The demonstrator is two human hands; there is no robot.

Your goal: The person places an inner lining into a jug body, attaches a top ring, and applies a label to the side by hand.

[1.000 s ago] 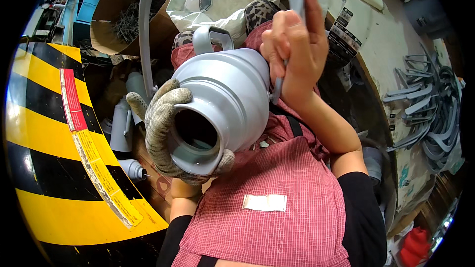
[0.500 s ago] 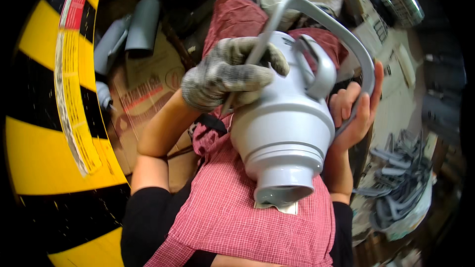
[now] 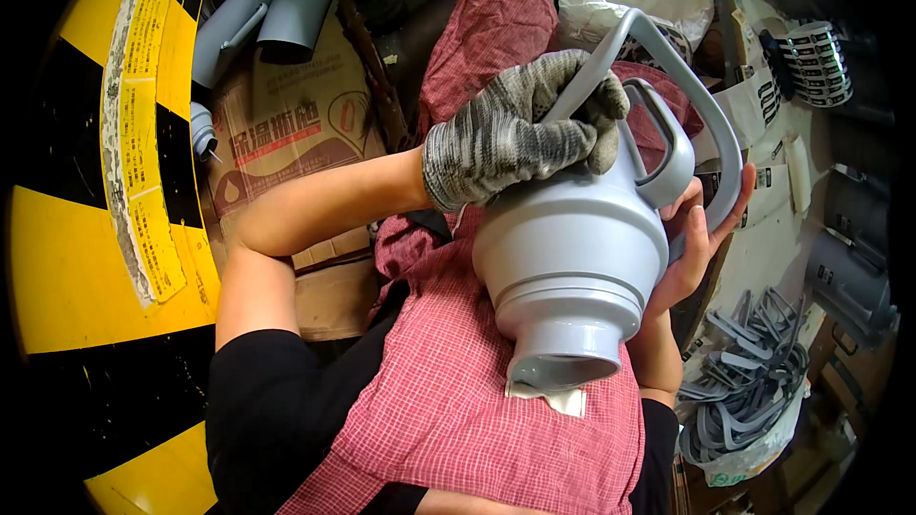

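Note:
A glossy grey plastic thermos jug shell (image 3: 572, 248) lies across my lap, its open neck tilted down toward my apron. It has a fixed side grip (image 3: 670, 157). A long curved grey carrying handle (image 3: 701, 95) arches over its far end. My left hand (image 3: 525, 129), in a mottled grey knit glove, closes thumb and fingers around the left arm of that handle. Bare, my right hand (image 3: 692, 248) holds the handle's right arm, one finger along its outer side and the others inside. Where the handle's ends meet the shell is hidden by hands and shell.
More grey handles (image 3: 754, 372) lie heaped in a plastic bag on the right. Grey shells (image 3: 303, 5) rest by a cardboard box (image 3: 286, 133) at the far left. A yellow-and-black striped panel (image 3: 105, 257) curves along my left. A label roll (image 3: 813, 65) sits at the far right.
My left hand has moved up and right along with the handle's left arm, nearer the side grip. The shell and my right hand have shifted slightly right in view.

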